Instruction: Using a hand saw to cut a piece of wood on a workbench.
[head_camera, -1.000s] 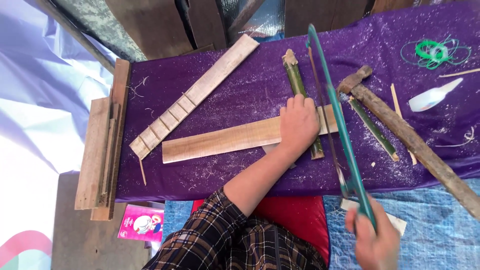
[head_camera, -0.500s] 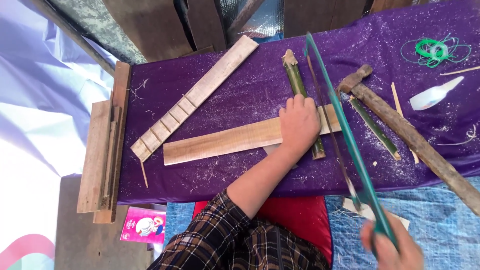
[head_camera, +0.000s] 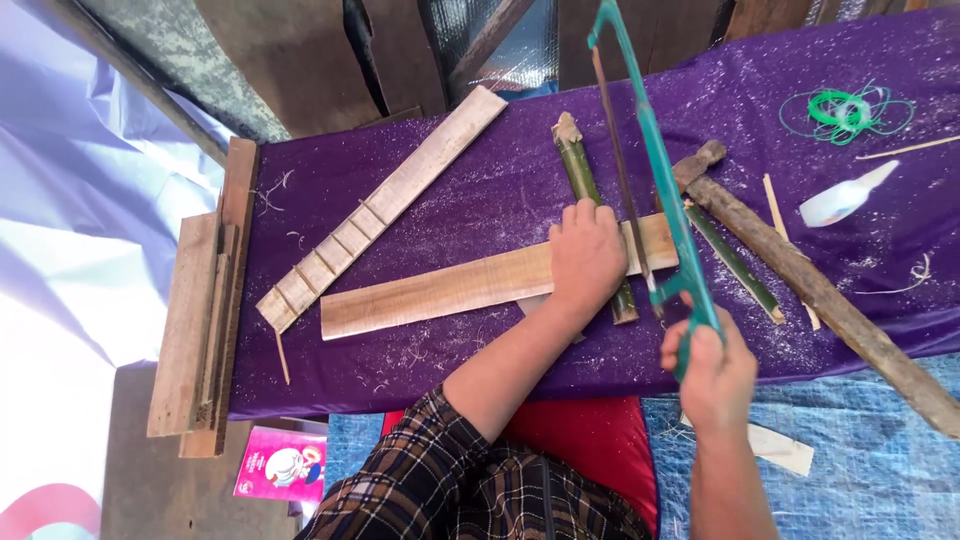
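Observation:
My left hand (head_camera: 585, 260) presses down on a green bamboo stick (head_camera: 580, 170) and on the long flat wooden slat (head_camera: 440, 292) that crosses under it on the purple table cover (head_camera: 480, 200). My right hand (head_camera: 712, 368) grips the handle of a teal hacksaw (head_camera: 650, 150). The saw's blade (head_camera: 620, 175) runs just right of the bamboo and meets the right end of the slat.
A notched wooden strip (head_camera: 385, 205) lies diagonally at the left. Stacked boards (head_camera: 200, 320) sit at the left table edge. A rough stick with a hammer-like head (head_camera: 810, 290), thin bamboo slivers (head_camera: 735, 262), a green wire coil (head_camera: 840, 108) and a white plastic piece (head_camera: 845, 195) lie to the right.
The saw has been pushed forward away from me; my right hand moved up toward the table edge. My left hand stayed pressed on the bamboo and slat.

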